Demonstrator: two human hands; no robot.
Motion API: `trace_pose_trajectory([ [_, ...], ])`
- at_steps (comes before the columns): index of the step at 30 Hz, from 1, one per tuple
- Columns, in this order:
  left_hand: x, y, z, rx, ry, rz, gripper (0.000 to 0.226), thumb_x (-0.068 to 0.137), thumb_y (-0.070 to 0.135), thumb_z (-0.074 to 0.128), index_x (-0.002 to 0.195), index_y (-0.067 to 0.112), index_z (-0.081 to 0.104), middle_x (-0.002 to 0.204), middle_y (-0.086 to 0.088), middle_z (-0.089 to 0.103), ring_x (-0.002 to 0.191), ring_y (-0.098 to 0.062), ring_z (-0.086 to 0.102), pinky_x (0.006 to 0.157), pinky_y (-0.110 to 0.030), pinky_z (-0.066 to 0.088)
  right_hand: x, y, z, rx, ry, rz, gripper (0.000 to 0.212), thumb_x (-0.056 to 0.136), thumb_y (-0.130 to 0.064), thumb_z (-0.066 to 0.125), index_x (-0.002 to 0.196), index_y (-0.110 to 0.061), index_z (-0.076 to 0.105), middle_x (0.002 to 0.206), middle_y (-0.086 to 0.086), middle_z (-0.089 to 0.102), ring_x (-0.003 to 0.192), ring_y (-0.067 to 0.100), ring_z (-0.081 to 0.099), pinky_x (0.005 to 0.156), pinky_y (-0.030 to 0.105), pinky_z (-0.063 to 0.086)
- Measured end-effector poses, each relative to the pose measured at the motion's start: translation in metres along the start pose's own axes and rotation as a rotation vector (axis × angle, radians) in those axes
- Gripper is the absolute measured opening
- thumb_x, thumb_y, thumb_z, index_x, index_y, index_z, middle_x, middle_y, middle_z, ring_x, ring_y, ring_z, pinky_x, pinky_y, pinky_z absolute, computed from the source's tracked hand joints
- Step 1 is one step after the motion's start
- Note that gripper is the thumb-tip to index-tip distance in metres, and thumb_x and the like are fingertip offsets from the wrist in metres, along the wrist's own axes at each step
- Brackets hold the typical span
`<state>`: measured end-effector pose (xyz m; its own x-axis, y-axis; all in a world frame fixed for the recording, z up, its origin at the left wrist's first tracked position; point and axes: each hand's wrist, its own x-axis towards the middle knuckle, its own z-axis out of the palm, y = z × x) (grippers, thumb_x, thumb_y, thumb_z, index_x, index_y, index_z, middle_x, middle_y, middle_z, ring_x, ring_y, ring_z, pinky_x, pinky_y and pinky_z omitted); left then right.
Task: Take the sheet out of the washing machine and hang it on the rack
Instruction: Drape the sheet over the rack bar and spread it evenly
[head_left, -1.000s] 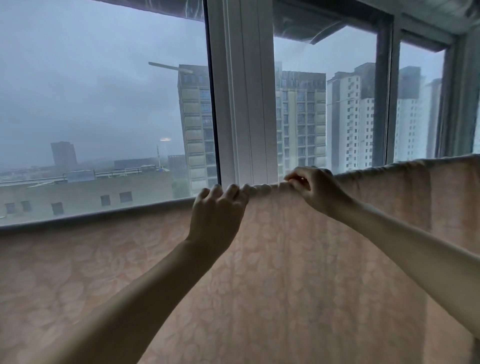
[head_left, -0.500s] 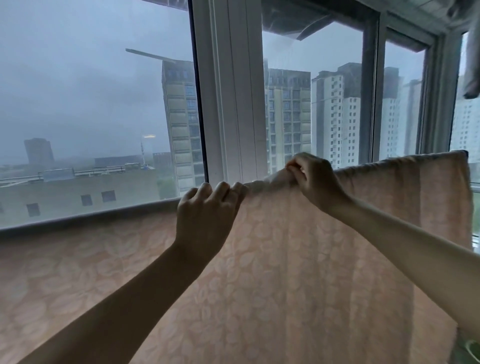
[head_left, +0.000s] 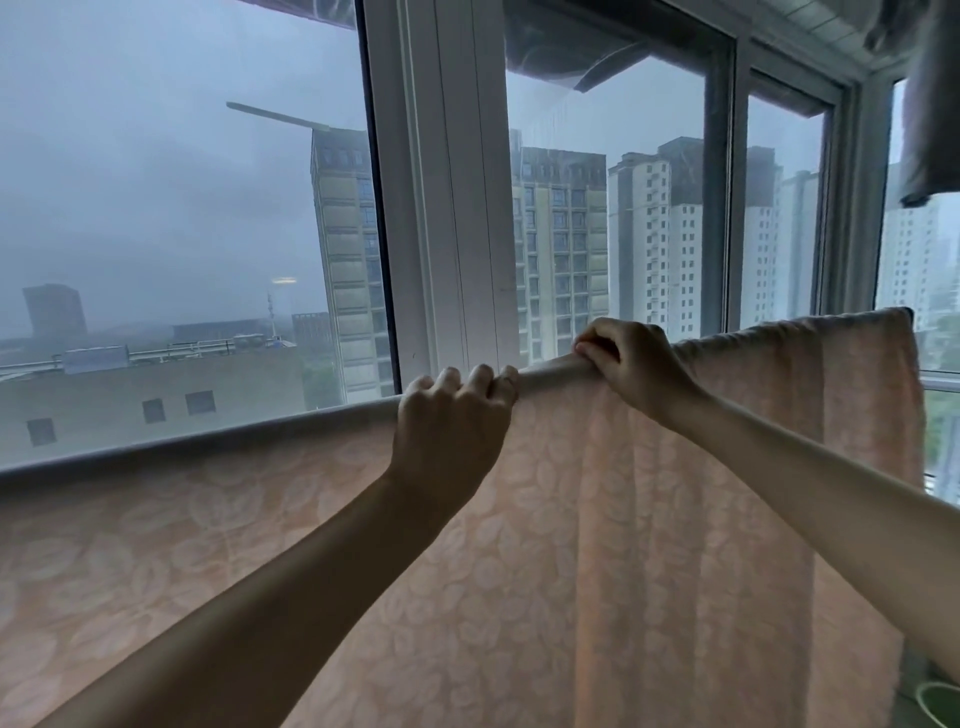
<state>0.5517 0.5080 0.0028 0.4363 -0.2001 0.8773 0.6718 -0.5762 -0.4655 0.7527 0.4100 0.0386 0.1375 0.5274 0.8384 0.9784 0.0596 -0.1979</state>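
Note:
A pale pink sheet with a white leaf pattern hangs over a horizontal rack bar and fills the lower half of the view. The bar itself is hidden under the fabric. My left hand grips the sheet's folded top edge near the middle. Just to its right and a little higher, my right hand pinches the same top edge. Between the two hands the fabric is pulled smooth. Right of my right hand the edge is gathered in small folds, and the sheet ends at a corner.
Large windows with a white frame post stand right behind the sheet, with tower blocks outside. A grey cloth hangs at the top right. A pale green round rim shows at the bottom right.
My right hand has lifted and drawn the top edge rightward, so the fabric between the hands is smoother. The view has turned right, bringing the sheet's right end into sight.

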Motion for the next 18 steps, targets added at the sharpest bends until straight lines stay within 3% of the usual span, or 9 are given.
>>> trace_pose_trajectory([
  [4,0.008,0.016,0.007,0.009,0.025,0.004,0.023,0.086,0.021,0.071,0.109,0.021,0.071,0.076,0.003,0.069,0.058,-0.020,0.062,0.053,-0.027,0.043,-0.006,0.004,-0.004,-0.006,0.014,-0.024,0.008,0.092,-0.011,0.060,0.093,-0.009,0.068,0.087,0.000,0.069,0.081,0.007,0.061,0.072,0.004,0.041],
  [12,0.002,0.009,0.004,0.009,0.063,-0.010,0.015,0.095,0.026,0.063,0.106,0.022,0.072,0.075,0.002,0.068,0.056,-0.020,0.061,0.052,-0.028,0.045,-0.029,0.031,-0.012,-0.097,0.090,-0.152,0.015,0.091,-0.016,0.062,0.102,-0.010,0.068,0.095,0.002,0.067,0.093,0.017,0.057,0.082,0.032,0.049],
  [18,0.002,0.008,-0.007,-0.007,0.017,-0.006,0.016,0.096,0.027,0.061,0.108,0.020,0.070,0.075,0.001,0.068,0.055,-0.021,0.061,0.050,-0.029,0.048,-0.028,0.041,-0.016,-0.090,0.070,-0.199,0.012,0.090,-0.013,0.063,0.099,-0.012,0.069,0.093,0.001,0.067,0.090,0.018,0.058,0.079,0.036,0.051],
])
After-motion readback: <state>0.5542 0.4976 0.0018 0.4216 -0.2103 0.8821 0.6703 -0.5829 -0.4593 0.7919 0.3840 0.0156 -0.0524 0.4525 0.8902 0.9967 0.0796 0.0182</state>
